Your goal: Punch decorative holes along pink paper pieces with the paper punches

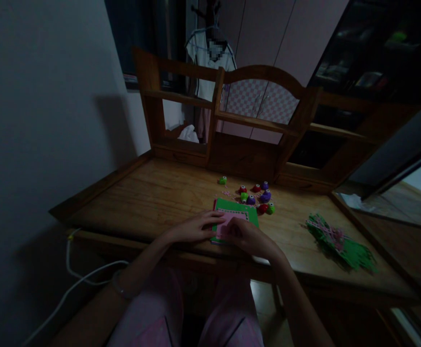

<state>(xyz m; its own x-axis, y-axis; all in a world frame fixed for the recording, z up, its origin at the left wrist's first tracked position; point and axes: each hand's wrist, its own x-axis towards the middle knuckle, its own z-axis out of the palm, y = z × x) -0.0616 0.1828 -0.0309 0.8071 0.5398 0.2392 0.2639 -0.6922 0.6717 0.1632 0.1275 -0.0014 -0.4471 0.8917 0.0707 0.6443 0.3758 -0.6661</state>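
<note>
A green sheet of paper (236, 208) lies on the wooden desk (152, 197) near its front edge, on top of a small stack. On it rests a small pink piece of paper (226, 224). My left hand (192, 228) lies flat on the left edge of the stack, fingers touching the pink piece. My right hand (248, 236) is curled over the pink piece's right side, and how it grips is hard to tell in the dim light.
Several small red, purple and green craft punches (256, 196) sit just behind the stack. A pile of green and pink paper strips (338, 241) lies at the right. A wooden hutch (232, 120) lines the desk's back. A white cable (73, 279) hangs at the left.
</note>
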